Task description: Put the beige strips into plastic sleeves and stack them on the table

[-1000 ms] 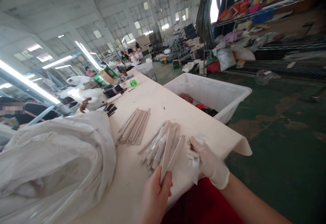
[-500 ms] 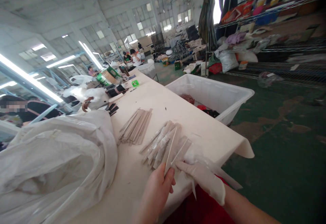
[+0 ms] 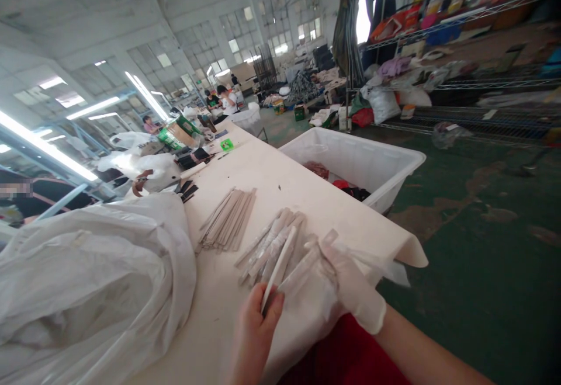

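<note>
My bare left hand (image 3: 263, 309) is closed on a pale flat strip (image 3: 280, 259) that points up and away. To its right, my gloved right hand (image 3: 348, 280) pinches thin clear plastic (image 3: 313, 277), which stretches toward my left hand and also trails off to the right. Just beyond my hands lies a pile of plastic-wrapped strips (image 3: 269, 245) on the cream table (image 3: 219, 326). Farther left is a second pile of bare greyish strips (image 3: 230, 218), fanned at one end.
A large white cloth bundle (image 3: 100, 274) covers the table's left side. A white plastic tub (image 3: 385, 169) with dark and red cloth stands beyond the right edge. Wire shelves (image 3: 447, 81) stand at the right, and people sit far back.
My right hand has lifted away from my left and pulled the plastic up and out. The strip in my left hand has shifted left and down. The whole view has moved slightly.
</note>
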Demonstrator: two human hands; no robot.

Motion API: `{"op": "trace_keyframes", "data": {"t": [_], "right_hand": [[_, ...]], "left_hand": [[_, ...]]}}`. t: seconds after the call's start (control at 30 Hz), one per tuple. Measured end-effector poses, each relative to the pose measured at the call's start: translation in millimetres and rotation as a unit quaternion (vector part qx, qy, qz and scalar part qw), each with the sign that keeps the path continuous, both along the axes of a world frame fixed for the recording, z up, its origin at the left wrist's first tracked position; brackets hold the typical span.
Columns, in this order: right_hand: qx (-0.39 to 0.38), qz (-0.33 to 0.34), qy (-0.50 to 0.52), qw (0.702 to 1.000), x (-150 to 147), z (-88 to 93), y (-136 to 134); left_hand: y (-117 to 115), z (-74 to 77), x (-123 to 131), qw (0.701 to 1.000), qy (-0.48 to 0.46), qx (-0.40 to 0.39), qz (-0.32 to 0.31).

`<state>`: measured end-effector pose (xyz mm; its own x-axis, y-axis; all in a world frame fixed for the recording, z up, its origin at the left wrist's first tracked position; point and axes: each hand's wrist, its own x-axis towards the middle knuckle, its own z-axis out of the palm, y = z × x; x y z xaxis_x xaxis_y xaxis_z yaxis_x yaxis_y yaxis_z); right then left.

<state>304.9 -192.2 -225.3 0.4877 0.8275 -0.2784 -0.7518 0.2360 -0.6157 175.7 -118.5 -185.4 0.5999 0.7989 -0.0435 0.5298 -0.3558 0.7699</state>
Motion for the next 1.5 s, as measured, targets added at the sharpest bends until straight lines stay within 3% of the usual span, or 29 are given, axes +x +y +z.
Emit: {"op": "trace_keyframes", "data": {"t": [0.1, 0.2, 0.37, 0.47, 0.57, 0.67, 0.77, 0.83, 0.9, 1.07, 1.23, 1.5], "right_hand": [[0.006, 0.010, 0.034, 0.999, -15, 0.0, 6], [0.011, -0.001, 0.049, 0.999, -20, -3.4, 7], [0.053, 0.006, 0.076, 0.996, 15, -11.0, 1], [0.095, 0.039, 0.103, 0.989, 34, -16.0, 0], [0.116, 0.040, 0.131, 0.984, 43, -16.8, -1], [0.134, 0.031, 0.154, 0.978, 47, -15.9, 1], [0.148, 0.038, 0.143, 0.978, 48, -17.1, 6], [0.142, 0.039, 0.130, 0.981, 49, -18.1, 7], [0.129, 0.025, 0.115, 0.985, 49, -17.6, 4], [0.008, -0.009, 0.020, 1.000, 33, -8.5, -12], [0.028, 0.029, -0.032, 0.999, 9, -0.5, -15], [0.006, 0.020, 0.006, 1.000, 5, 0.8, -15]], "left_hand": [[-2, -4.2, 10, 1.000, -0.004, 0.015, -0.012], [12, -8.4, 19, 0.997, 0.036, 0.068, -0.015], [53, -19.0, 36, 0.949, 0.202, 0.241, 0.002], [64, -23.5, 45, 0.934, 0.211, 0.287, -0.008], [60, -17.9, 47, 0.923, 0.194, 0.332, -0.008], [44, -6.8, 43, 0.953, 0.129, 0.274, -0.024], [25, -3.3, 42, 0.990, 0.079, 0.082, -0.085], [15, -6.6, 42, 0.991, 0.065, -0.018, -0.113], [11, -10.2, 41, 0.992, 0.045, -0.054, -0.109], [10, -6.4, 38, 0.995, -0.010, -0.071, -0.064], [6, 2.8, 38, 0.999, -0.020, -0.034, -0.033], [6, 20.2, 34, 0.994, -0.079, 0.049, 0.053]]}}
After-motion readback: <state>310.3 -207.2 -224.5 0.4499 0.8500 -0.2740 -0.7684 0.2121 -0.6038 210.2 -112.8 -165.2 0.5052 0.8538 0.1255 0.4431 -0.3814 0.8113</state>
